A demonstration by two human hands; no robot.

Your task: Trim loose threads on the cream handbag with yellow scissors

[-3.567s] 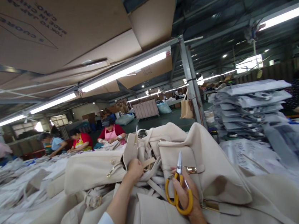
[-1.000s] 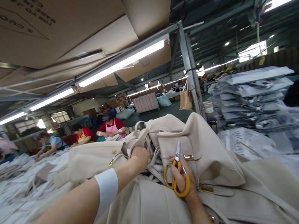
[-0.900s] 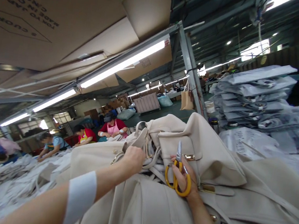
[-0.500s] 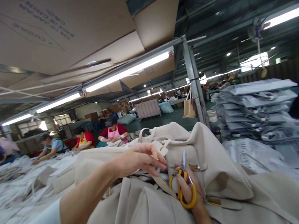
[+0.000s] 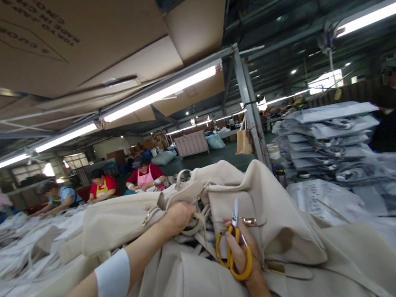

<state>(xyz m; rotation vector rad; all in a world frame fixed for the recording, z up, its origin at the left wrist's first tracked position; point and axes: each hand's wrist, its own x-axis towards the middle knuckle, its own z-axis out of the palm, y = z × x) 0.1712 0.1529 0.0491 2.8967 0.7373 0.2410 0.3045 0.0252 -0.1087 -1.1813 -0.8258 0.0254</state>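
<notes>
In right fingers [image 5: 239, 252], yellow-handled scissors [image 5: 234, 231], by left fingers [image 5: 188, 210], cream straps [image 5: 203, 218]

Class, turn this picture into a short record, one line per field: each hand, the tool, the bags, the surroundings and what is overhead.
Left hand: at the pale straps, exact grip hidden; left hand
Right hand: holding scissors; right hand
Tool: yellow handles, blades pointing up
Bags: pale bags heaped around both hands, some with metal fittings
Right side: stack of wrapped packages
Beyond: person in a pink apron
Overhead: lit tubes, printed cardboard
</notes>
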